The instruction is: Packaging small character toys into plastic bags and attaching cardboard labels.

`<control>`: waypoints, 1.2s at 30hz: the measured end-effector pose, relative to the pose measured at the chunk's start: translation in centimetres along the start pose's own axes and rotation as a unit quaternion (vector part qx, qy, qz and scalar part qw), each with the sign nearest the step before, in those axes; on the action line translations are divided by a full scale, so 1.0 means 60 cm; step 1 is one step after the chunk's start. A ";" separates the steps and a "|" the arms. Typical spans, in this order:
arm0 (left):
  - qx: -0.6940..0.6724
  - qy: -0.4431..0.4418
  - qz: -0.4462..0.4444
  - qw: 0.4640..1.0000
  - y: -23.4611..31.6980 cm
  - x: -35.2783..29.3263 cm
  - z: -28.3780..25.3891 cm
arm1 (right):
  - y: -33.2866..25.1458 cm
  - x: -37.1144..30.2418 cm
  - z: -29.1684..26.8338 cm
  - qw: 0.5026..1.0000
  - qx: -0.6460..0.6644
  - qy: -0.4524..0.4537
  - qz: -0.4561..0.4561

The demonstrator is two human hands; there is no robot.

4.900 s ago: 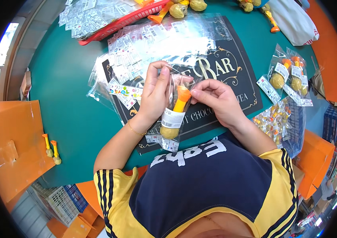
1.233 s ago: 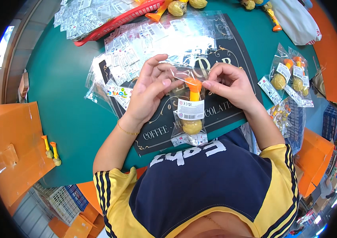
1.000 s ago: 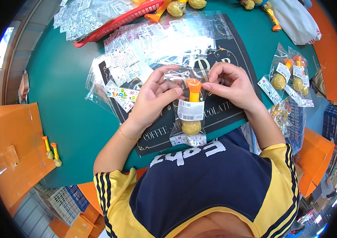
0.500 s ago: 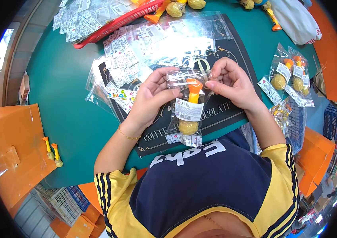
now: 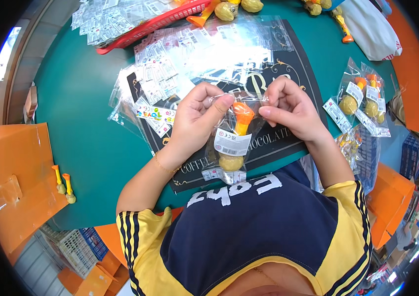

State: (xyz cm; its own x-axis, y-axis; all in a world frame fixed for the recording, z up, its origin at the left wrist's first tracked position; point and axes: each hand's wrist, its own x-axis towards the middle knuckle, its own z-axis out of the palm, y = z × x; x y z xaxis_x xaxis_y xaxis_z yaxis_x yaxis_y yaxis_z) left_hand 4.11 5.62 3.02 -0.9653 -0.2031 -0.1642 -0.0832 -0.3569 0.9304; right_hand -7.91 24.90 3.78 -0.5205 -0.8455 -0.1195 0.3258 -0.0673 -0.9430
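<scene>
A clear plastic bag [image 5: 210, 153] hangs in front of my chest, over a black printed mat [image 5: 189, 181]. Inside it is a toy [image 5: 241, 127] with an orange flared end on top, a yellow stem and a dull gold ball [image 5: 231, 163] at the bottom. A white label [image 5: 232, 142] with a barcode wraps its middle. My left hand [image 5: 197, 118] is closed on the bag's upper left corner, thumb against the fingers. At the upper right corner, my right hand [image 5: 291, 111] pinches the film between thumb and forefinger.
Flat clear bags [image 5: 160, 74] with printed headers lie beyond my hands, near a red basket [image 5: 160, 25]. Two bagged toys [image 5: 350, 104] rest at the right. Loose toys [image 5: 68, 190] sit by an orange box [image 5: 19, 182] at the left; more lie at the far edge.
The bag has tilted, its top leaning slightly to the right. My left thumb has moved up onto the bag's top edge, and its opening looks more drawn together.
</scene>
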 end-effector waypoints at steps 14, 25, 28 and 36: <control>0.046 -0.026 0.029 0.998 -0.023 0.001 0.007 | 0.006 -0.039 0.102 0.784 -0.587 -0.033 -0.200; 0.536 -0.019 0.263 0.802 0.028 -0.006 -0.036 | -0.037 -0.034 -0.098 0.704 -0.671 0.231 0.002; 0.583 -0.020 0.284 0.761 0.017 -0.008 -0.037 | -0.038 -0.080 -0.218 0.703 -0.666 0.241 -0.063; 0.589 -0.039 0.294 0.752 0.009 -0.002 -0.035 | -0.042 -0.279 -0.430 0.717 -0.642 0.258 -0.085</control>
State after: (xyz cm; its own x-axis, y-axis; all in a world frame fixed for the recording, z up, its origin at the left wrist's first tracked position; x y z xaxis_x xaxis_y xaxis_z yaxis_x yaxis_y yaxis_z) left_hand 4.68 3.55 2.83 -0.9290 0.0611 0.3650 0.2462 0.8385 0.4862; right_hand -20.37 52.92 0.13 -0.7978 -0.5515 0.2436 -0.5988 0.6774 -0.4274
